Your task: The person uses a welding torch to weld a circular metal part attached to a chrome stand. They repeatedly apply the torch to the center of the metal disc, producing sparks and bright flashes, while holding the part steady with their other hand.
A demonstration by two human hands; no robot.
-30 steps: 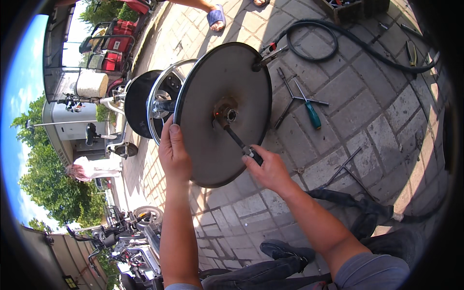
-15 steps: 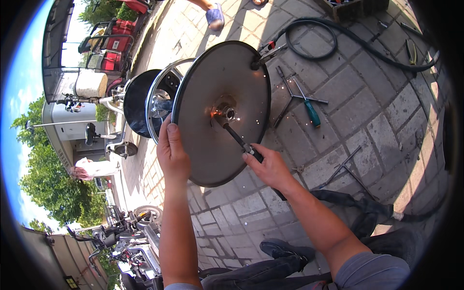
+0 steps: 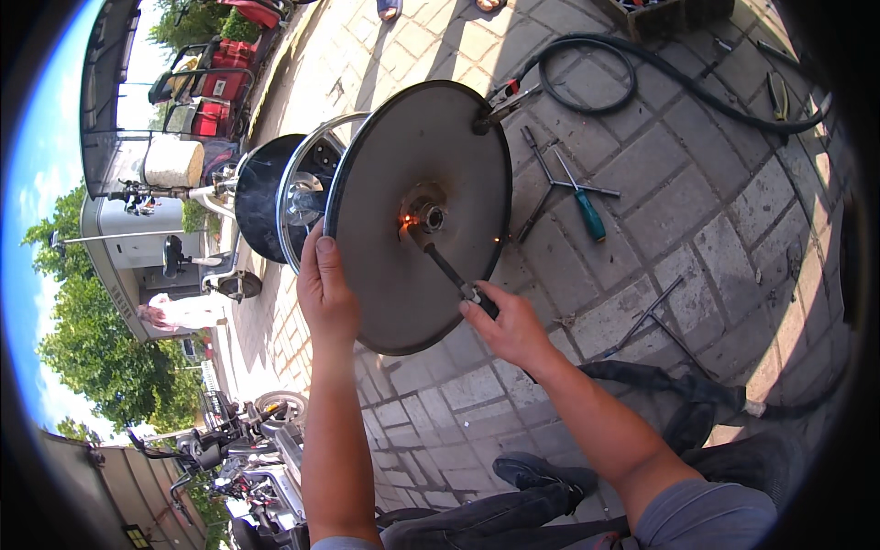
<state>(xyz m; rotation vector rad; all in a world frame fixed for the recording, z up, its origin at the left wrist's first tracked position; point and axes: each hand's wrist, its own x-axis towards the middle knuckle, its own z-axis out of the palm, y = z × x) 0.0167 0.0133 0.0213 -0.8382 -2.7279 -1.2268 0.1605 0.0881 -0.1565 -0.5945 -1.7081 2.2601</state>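
Note:
A bar stool lies on its side, the underside of its round grey metal base point(image 3: 394, 151) turned toward me. My left hand point(image 3: 328, 295) grips the black-edged rim on the left, thumb in front. In my right hand point(image 3: 507, 323) is a black welding torch point(image 3: 447, 268), its tip at the base's centre. An orange glow burns there beside the hollow central hub point(image 3: 433, 218). A ground clamp point(image 3: 495, 115) bites the upper right rim. Behind the base are the chrome foot ring point(image 3: 286, 197) and black seat point(image 3: 255, 215).
A four-way wrench point(image 3: 550, 188) and a green-handled screwdriver point(image 3: 589, 215) lie right of the base. Farther off are a looped black cable point(image 3: 632, 69), pliers point(image 3: 779, 96) and a box point(image 3: 683, 18). Parked scooters point(image 3: 243, 449) stand left; a person's feet point(image 3: 390, 9) show at the top.
The flying sparks have mostly died down and the glow is smaller. My right hand has shifted slightly with the torch. The person at the top has stepped farther away.

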